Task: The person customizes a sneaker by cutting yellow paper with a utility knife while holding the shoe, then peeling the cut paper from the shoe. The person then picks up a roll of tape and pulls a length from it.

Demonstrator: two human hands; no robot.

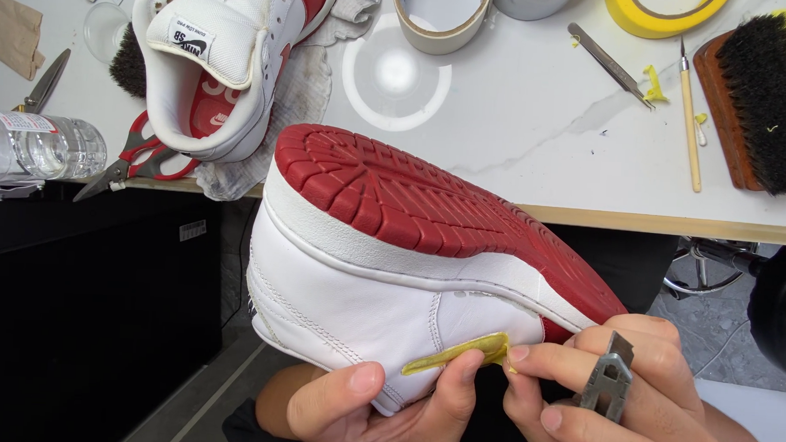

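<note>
We hold a white leather sneaker with a ribbed red rubber sole (pixel 409 248) on its side below the table edge, sole turned up and toward us. Our left hand (pixel 376 410) cups it from beneath, thumb pressed on a strip of yellow masking tape (pixel 458 352) stuck along a stitched side panel. Our right hand (pixel 610 398) pinches the tape's end between thumb and forefinger while its other fingers close around a grey metal craft knife (pixel 605 389). On the white marble-patterned table (pixel 521 120) rest a second white-and-red sneaker (pixel 228 55), a wooden brush with dark bristles (pixel 760 100) and red-handled scissors (pixel 140 157).
</note>
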